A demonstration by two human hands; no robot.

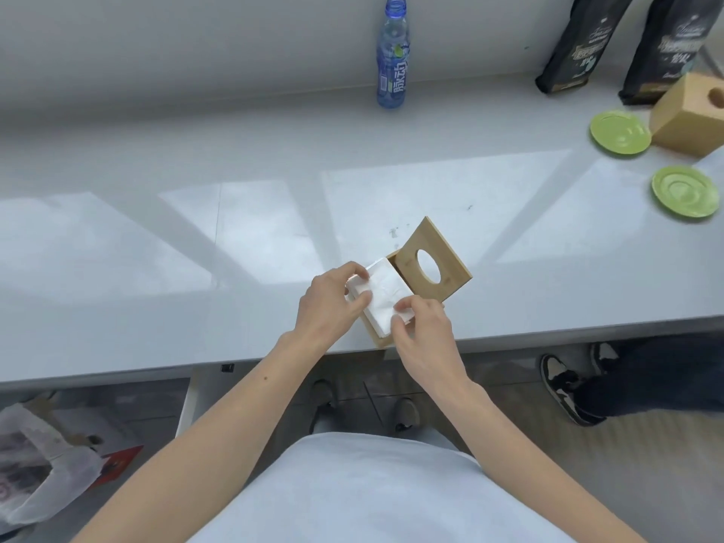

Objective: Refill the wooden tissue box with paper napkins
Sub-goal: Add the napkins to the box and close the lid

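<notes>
A wooden tissue box [379, 339] stands near the front edge of the grey counter [196, 244]. Its lid [450, 268], with an oval hole, is slid back to the right and leaves the box open. A white stack of paper napkins [386, 297] sits in the open box and rises above its rim. My left hand [333, 303] grips the stack's left end, thumb on top. At the stack's near right corner, my right hand [423, 331] pinches the napkins with its fingertips.
A blue drink bottle [392, 56] stands at the back. Two dark bags [576, 45], a second wooden box [689, 115] and two green saucers [621, 132] occupy the far right. Another person's shoes [564, 386] stand on the floor to the right. A plastic bag [35, 464] lies lower left.
</notes>
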